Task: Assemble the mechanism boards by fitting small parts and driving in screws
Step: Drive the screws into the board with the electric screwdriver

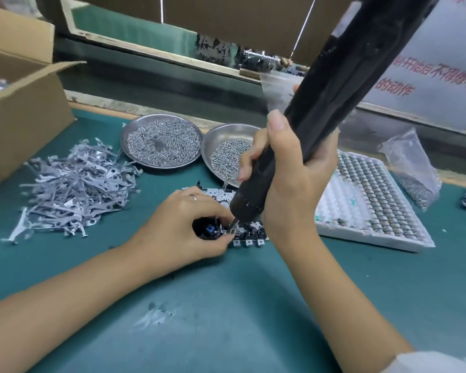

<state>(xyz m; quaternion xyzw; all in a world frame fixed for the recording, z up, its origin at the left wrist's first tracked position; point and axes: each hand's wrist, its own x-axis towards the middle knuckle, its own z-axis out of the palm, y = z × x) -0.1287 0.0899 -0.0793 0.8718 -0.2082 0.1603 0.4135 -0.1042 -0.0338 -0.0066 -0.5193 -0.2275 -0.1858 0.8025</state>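
Black, cylindrical screwdriver (320,103) is gripped by the right hand (285,173); the mechanism board (242,232), largely hidden, is pinched by the left hand (183,224).

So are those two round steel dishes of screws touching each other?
Cannot tell. In the head view the wide, flat steel dish and the smaller tilted steel dish meet rim to rim with no visible gap, but one rim may merely overlap the other from this angle.

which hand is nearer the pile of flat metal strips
Left. The left hand grips the mechanism board just right of the metal strip pile. The right hand grips the electric screwdriver farther right, beyond the board.
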